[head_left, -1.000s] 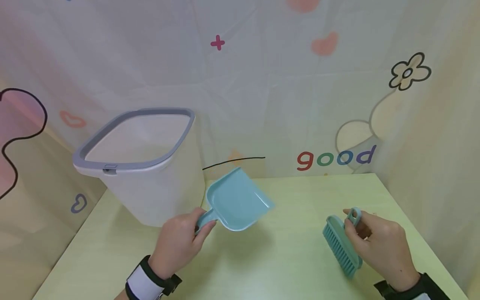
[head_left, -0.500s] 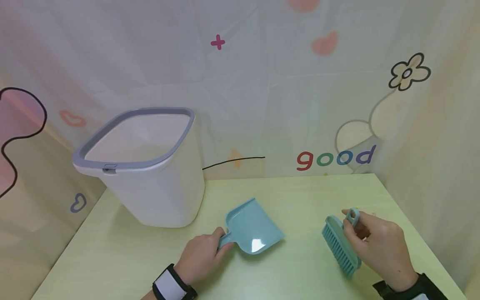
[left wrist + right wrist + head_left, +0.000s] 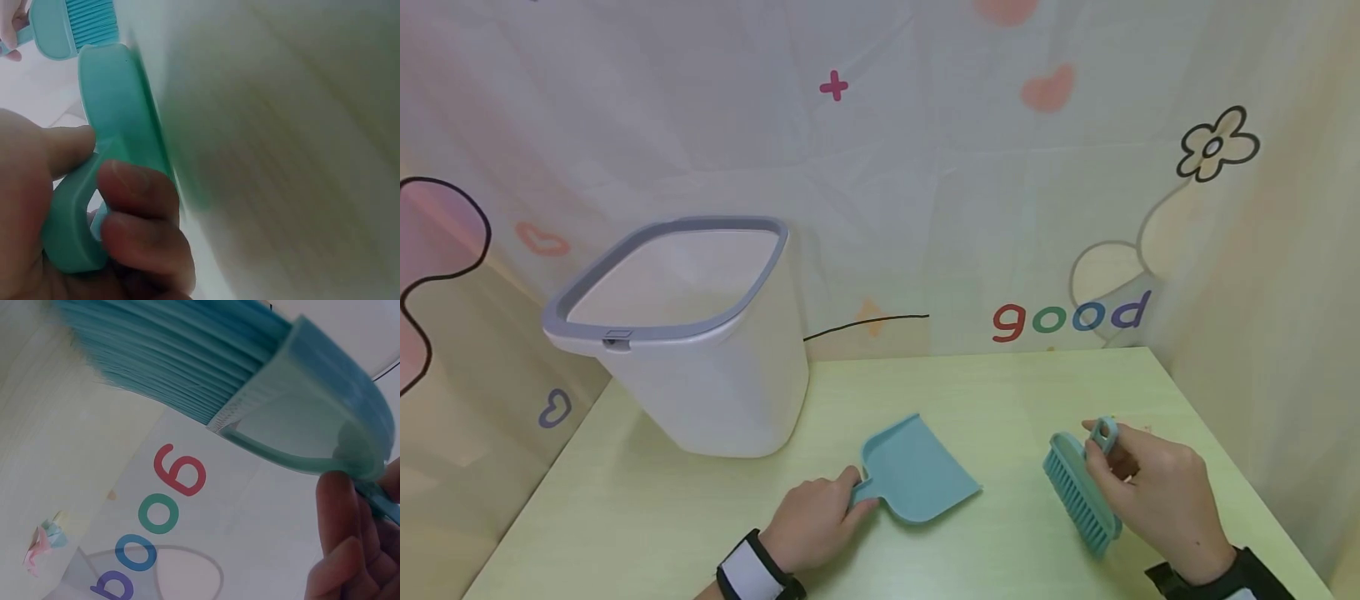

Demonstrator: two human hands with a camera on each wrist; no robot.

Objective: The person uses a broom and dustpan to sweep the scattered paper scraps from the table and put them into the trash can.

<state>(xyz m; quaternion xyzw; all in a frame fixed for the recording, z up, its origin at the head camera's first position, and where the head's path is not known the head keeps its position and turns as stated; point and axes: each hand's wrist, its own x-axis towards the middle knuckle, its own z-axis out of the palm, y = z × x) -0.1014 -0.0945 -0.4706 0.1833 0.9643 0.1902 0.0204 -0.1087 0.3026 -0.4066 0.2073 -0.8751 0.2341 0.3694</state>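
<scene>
Left hand: gripping the dustpan by its short handle, fingers and thumb curling round it, near the front edge of the desk.
Dustpan: lying low on the desk, about midway along the front edge; whether it is touching the surface is hard to tell.
Right hand: pinching the brush by its looped handle, fingers closing on it.
Brush: sitting towards the front right corner, well apart from the dustpan, bristles pointing left.
Bin: standing at the back left corner, white with a grey rim.
Doing it well: probably by pressing the pan's lip flat to the desk and angling the bristles down.
</scene>
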